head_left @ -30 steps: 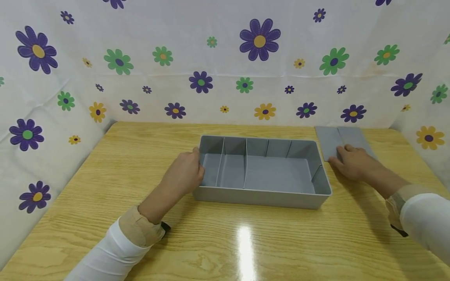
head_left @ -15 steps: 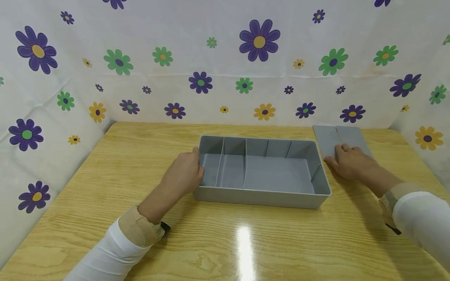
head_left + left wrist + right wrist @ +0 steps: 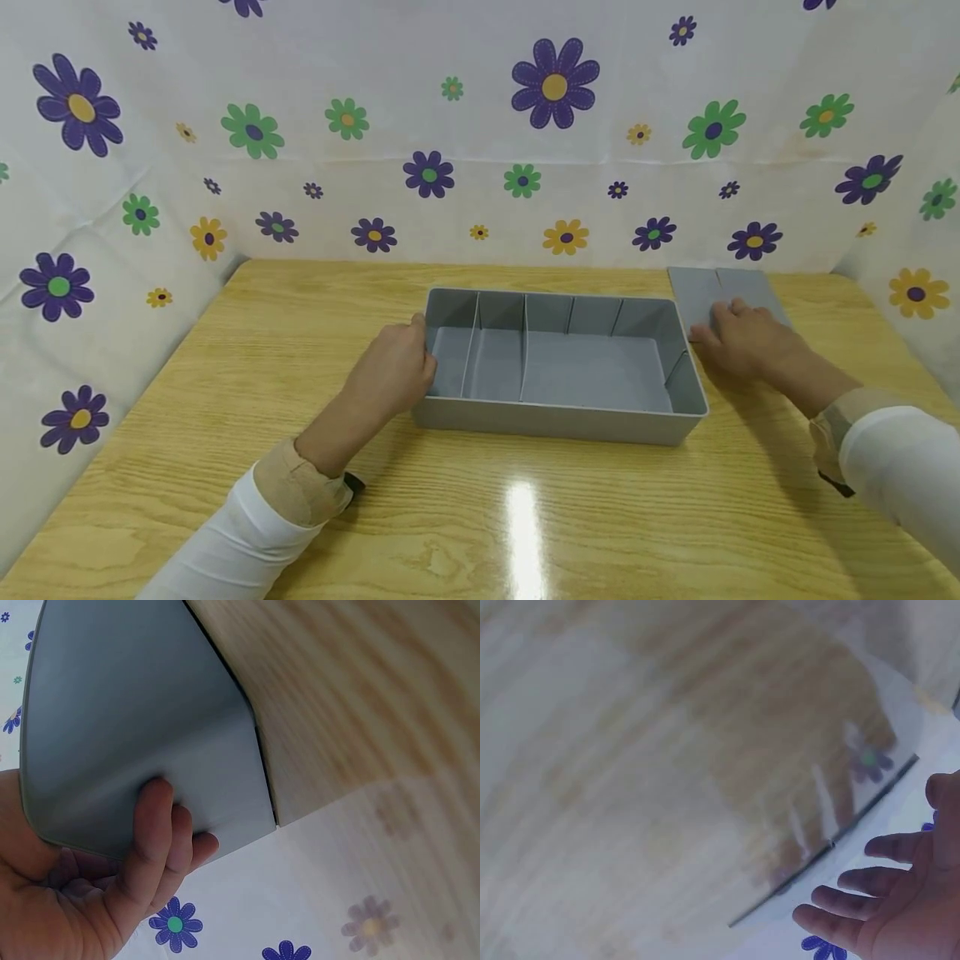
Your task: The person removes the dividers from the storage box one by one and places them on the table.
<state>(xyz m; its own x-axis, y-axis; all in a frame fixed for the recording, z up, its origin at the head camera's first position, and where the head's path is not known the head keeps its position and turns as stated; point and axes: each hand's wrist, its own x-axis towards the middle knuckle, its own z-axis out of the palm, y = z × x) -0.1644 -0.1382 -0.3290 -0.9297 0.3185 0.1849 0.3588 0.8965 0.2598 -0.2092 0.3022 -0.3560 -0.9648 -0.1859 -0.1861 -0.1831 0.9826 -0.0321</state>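
A grey divider box (image 3: 600, 423) stands on the table, open side up. Two thin upright dividers, one (image 3: 470, 354) nearer the left end and another (image 3: 524, 354), split off its left part. My left hand (image 3: 393, 367) grips the box's left end wall; in the left wrist view its fingers (image 3: 154, 821) press the outside of that wall. To the right of the box, two flat grey panels lie side by side, the left panel (image 3: 692, 290) and the right panel (image 3: 746, 290). My right hand (image 3: 750, 337) rests on their near part, fingers fairly straight, hiding some of both.
The wooden table (image 3: 262, 333) carries the box and panels. A white cloth (image 3: 450, 125) with printed flowers rises behind the table and at both sides. Narrow slots (image 3: 617, 318) line the box's inner back wall.
My right hand has slid slightly leftward, and the panels have shifted a little left with it, the gap between them looking narrower. My left hand and the box have stayed put.
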